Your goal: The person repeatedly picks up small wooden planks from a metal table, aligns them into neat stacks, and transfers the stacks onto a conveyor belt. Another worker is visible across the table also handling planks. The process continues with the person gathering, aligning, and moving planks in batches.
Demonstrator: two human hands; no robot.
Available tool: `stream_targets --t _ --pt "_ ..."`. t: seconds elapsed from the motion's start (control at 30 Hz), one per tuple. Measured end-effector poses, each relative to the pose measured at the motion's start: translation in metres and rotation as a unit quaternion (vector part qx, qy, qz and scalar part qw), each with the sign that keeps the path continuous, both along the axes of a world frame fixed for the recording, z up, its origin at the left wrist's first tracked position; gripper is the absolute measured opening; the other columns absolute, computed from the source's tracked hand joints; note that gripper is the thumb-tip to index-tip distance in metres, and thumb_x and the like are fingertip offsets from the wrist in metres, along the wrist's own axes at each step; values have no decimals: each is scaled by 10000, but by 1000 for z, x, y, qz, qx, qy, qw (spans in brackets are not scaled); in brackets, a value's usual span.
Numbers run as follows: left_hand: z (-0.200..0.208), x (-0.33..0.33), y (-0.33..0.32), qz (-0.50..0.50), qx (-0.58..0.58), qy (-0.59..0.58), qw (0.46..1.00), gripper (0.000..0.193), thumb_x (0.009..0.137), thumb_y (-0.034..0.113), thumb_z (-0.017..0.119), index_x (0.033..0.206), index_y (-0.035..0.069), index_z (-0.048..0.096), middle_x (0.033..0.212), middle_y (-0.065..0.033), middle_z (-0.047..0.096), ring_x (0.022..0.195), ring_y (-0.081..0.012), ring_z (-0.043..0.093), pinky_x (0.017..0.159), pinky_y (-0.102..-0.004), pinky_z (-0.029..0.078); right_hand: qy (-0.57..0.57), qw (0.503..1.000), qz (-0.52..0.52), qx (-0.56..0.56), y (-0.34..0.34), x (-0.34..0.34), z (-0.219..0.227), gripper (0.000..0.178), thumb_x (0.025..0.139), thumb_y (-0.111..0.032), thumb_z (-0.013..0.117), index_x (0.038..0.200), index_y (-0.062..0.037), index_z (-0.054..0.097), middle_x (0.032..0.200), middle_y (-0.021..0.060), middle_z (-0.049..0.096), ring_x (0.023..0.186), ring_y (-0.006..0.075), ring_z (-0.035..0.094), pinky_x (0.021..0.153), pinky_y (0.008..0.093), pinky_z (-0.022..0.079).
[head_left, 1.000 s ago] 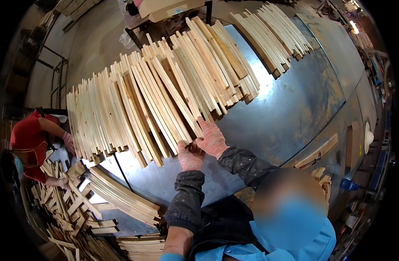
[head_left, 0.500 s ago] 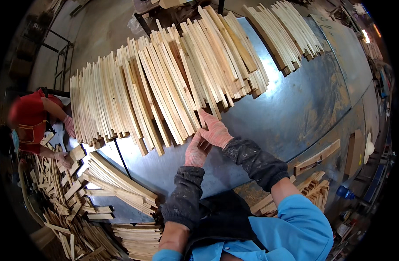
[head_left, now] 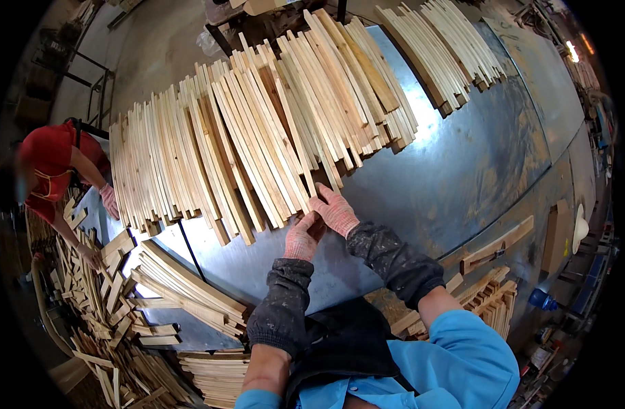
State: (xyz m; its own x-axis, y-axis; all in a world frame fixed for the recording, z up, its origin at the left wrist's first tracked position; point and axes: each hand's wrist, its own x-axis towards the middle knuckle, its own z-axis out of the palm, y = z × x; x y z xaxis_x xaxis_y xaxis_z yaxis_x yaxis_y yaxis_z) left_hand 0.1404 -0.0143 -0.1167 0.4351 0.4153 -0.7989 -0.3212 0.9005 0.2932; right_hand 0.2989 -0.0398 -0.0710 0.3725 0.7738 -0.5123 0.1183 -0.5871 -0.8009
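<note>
Meeting at the near edge of a long row of wooden sticks [head_left: 169, 163], the left hand [head_left: 301, 238] and the right hand [head_left: 337, 213] are both gloved. Each grip looks narrow, fingers gathered around the stick ends, but the fingertips are partly hidden, so I cannot tell whether either is closed on a stick. The row lies across the metal counter [head_left: 476, 157], directly ahead of the hands. Laying the sticks side by side, ends toward the person, probably keeps each one reachable; two hands close together would suit steadying narrow ends.

Counting: the row holds dozens, too tightly packed for an exact number. Two smaller groups, a left group [head_left: 414, 58] and a right group [head_left: 462, 44], lie beyond its right end. There is one fanned pile of boards [head_left: 189, 276] at lower left, one heap of short offcuts [head_left: 114, 293] beside it, one co-worker [head_left: 53, 160] in red, one pale hat [head_left: 580, 230] and one blue jug [head_left: 543, 300].
</note>
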Motion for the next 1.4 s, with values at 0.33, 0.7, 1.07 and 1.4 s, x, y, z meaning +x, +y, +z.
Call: stream_targets --t 0.33,0.7,1.07,1.4 --pt "14 1 1 -53 45 25 997 303 1064 187 698 1351 118 627 1203 -26 737 1100 -210 698 996 -438 551 -18 999 49 -3 0 13 3 746 1003 -414 641 1618 -30 467 1441 299 647 1338 440 623 1138 449 484" --pt "13 3 -1 -40 35 34 998 258 1037 180 735 1276 129 654 1145 -11 718 1082 -212 680 977 -441 533 -242 941 211 107 -4 37 -20 601 1016 -399 615 1504 -51 575 1372 291 674 1269 443 648 1059 500 529" --pt "23 9 1 -43 47 30 998 227 1022 181 742 1224 136 649 1107 -21 728 1022 -224 699 944 -440 565 -227 970 86 12 -5 27 6 435 1041 -377 579 1376 -104 632 1155 249 747 1104 432 703 942 531 562" --pt "50 29 11 -69 50 17 996 243 1019 318 771 1127 124 671 996 -16 677 829 -192 673 816 -403 590 -206 974 82 47 -1 52 14 485 1030 -362 626 1457 -133 613 1154 211 750 1103 423 700 960 511 556"
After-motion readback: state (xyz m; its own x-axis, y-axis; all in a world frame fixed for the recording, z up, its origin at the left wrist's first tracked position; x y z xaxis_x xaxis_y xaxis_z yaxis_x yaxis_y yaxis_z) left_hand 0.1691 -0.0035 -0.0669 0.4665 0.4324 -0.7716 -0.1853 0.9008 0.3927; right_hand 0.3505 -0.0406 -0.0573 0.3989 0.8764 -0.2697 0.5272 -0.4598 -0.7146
